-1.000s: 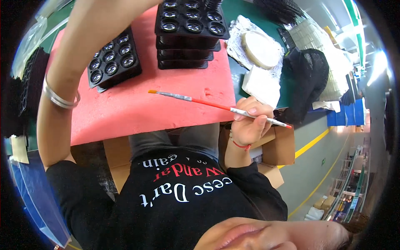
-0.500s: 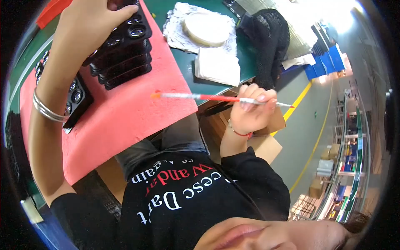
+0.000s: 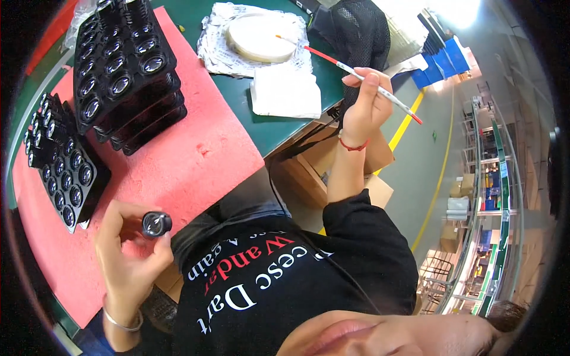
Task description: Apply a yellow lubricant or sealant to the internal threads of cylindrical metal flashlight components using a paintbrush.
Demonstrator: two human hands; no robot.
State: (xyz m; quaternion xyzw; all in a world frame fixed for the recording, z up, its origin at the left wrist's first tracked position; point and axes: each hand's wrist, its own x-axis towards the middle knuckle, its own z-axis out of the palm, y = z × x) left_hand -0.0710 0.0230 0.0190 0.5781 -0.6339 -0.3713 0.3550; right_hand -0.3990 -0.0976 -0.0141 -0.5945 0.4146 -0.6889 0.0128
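Observation:
Between the fingers and thumb of my left hand (image 3: 130, 255) is a small black cylindrical lens (image 3: 155, 223), its glass end facing up, over the near edge of the pink foam mat (image 3: 208, 172). My right hand (image 3: 369, 107) grips a thin paintbrush (image 3: 332, 60) with a red and white handle. Its orange tip overlaps the round pale dish (image 3: 261, 38) at the back; whether they touch I cannot tell. A stack of black trays (image 3: 127, 77) filled with lenses stands on the mat. Beside it sits another black tray (image 3: 71, 181) with more lenses.
The dish rests on crumpled white paper (image 3: 211, 50) on the green table (image 3: 285, 130). Folded white wipes (image 3: 285, 92) lie in front. A black mesh item (image 3: 359, 35) hangs near the table's right side. Below stand cardboard boxes (image 3: 309, 178); blue bins (image 3: 442, 62) are farther off.
My left hand has come from the tray stack down to the mat's near edge, now holding a lens. In my right hand the paintbrush has swung up, its tip going from the mat to the dish.

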